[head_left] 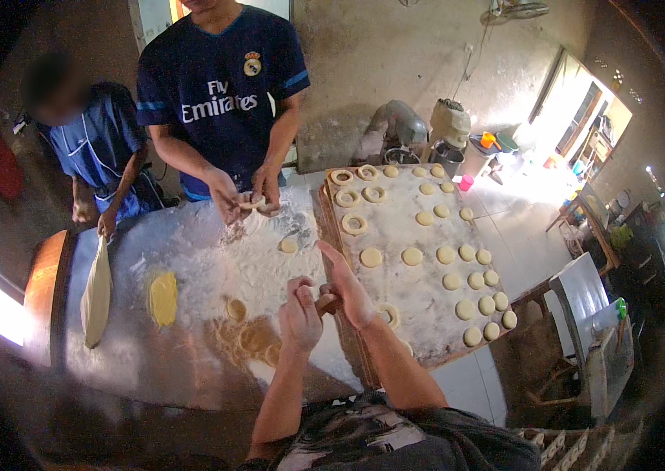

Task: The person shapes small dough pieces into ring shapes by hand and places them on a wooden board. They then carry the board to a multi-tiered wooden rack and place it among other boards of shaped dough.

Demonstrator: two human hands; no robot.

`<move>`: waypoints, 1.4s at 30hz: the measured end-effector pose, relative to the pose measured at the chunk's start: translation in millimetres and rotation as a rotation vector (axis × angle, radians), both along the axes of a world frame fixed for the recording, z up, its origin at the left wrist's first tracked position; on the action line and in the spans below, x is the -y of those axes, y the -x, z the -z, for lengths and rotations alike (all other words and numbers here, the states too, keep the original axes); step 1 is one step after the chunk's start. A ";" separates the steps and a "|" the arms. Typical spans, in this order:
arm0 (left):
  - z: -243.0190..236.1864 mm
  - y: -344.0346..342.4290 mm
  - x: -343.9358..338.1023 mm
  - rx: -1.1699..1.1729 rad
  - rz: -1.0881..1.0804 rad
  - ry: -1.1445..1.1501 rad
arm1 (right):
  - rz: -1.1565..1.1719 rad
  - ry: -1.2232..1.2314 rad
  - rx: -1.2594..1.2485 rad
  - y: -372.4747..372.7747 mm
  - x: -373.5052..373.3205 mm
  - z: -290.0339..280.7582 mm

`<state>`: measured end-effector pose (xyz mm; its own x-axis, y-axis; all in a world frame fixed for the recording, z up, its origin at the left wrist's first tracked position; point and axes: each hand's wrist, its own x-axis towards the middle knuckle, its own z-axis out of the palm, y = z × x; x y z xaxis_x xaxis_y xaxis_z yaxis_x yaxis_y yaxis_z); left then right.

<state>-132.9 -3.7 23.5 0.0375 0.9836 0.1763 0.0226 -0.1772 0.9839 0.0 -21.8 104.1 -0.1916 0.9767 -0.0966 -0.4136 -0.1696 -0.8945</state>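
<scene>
Two hands (320,302) closed on one dough piece (326,301) (four rings (354,224) on floured board (426,314)).

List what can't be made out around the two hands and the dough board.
Head view only:
- Dough piece between left hand and right hand: fingers cover it, shape unclear.
- Near edge of the board: hidden behind the right forearm.
- Ring beside the right hand: partly covered by the wrist.
- Co-worker's dough: too small, wrapped by both hands.
- Items on the far counter: washed out by glare.
</scene>
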 end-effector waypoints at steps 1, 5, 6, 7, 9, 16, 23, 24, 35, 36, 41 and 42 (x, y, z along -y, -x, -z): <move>-4.4 -12.8 5.6 0.173 0.053 0.040 | -0.026 -0.082 0.167 -7.6 1.7 6.4; -37.5 -45.0 23.1 -0.225 -0.034 -0.320 | 0.075 -0.138 0.053 -38.0 15.1 3.3; -47.3 -53.2 31.3 -0.260 -0.023 -0.378 | 0.190 -0.129 0.064 -40.3 18.1 8.0; -45.7 -60.7 31.4 -0.185 0.052 -0.232 | 0.189 -0.207 0.153 -52.2 24.3 16.1; -43.3 -75.4 34.5 -0.226 0.082 -0.195 | 0.197 -0.348 0.324 -74.6 40.2 36.5; -56.9 -132.7 44.9 -0.322 0.076 -0.233 | 0.248 -0.219 0.088 -117.9 58.9 20.1; -42.8 -157.6 45.3 -0.228 0.068 -0.225 | 0.184 -0.107 0.046 -143.4 57.1 26.0; -45.2 -159.8 40.9 -0.230 0.050 -0.260 | 0.089 -0.093 -0.230 -149.0 54.7 26.3; -42.2 -150.5 -23.5 -0.581 -0.003 0.144 | 0.316 0.046 0.537 -156.7 -49.7 101.1; -26.5 -145.1 -35.5 -0.779 -0.002 0.134 | 0.390 -0.093 0.803 -159.8 -52.0 131.8; -3.0 -122.5 -42.1 -0.862 0.118 0.187 | 0.112 -0.122 1.293 -181.0 -48.8 156.0; 5.5 -116.8 -37.9 -0.903 0.167 0.197 | 0.142 -0.128 1.403 -168.0 -40.9 142.0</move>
<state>-16.0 34.2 18.0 0.2220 0.9623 -0.1573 0.7814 -0.0791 0.6190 168.1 19.2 -37.8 0.0874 0.9956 -0.0323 0.8120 -0.0900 -0.5767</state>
